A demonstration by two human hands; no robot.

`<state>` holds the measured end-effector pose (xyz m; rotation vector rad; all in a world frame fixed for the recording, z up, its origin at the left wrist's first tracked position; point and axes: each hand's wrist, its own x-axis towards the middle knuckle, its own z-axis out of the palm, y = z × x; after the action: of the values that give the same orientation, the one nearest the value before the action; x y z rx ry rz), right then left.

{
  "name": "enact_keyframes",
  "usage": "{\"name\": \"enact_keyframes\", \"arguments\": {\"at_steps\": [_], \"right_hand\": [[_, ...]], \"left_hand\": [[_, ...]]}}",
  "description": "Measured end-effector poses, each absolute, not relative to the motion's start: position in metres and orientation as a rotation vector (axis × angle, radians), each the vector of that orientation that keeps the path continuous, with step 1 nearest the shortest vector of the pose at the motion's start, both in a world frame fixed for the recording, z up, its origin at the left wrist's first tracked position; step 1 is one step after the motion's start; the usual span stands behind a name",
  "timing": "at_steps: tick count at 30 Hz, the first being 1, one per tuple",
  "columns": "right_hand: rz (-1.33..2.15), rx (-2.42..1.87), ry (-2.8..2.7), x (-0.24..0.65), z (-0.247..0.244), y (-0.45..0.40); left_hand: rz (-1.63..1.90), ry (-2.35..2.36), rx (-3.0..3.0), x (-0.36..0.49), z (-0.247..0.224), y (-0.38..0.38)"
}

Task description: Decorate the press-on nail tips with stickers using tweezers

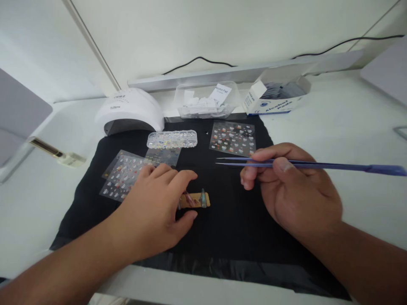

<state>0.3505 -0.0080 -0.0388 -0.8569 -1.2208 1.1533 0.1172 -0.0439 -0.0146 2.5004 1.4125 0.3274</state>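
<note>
My right hand (295,186) holds a pair of long blue tweezers (305,165) between thumb and fingers. Their two slim tips point left over the black mat (222,228) and stand slightly apart, with nothing visible between them. My left hand (159,207) hovers at or rests by a small tan strip (206,199) on the mat, thumb and index finger spread on either side of it. Shiny, glassy-looking pieces shaped like nail tips (203,198) stand on that strip. The hand hides the strip's left end, so contact there cannot be made out.
Sticker sheets (122,176) lie left, another sticker sheet (233,137) right. A clear compartment case (171,139) of small decorations sits between them. Behind stand a white nail lamp (130,110), a clear tub (206,101) and an alcohol pad box (276,103). A cream-and-gold object (57,152) lies far left.
</note>
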Motion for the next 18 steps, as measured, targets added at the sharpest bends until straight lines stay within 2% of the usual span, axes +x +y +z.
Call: {"name": "enact_keyframes", "arguments": {"at_steps": [18], "right_hand": [[1.163, -0.882, -1.233, 0.3483, -0.0349, -0.0104]], "left_hand": [[0.347, 1.385, 2.637, 0.1272, -0.0224, -0.049]]}}
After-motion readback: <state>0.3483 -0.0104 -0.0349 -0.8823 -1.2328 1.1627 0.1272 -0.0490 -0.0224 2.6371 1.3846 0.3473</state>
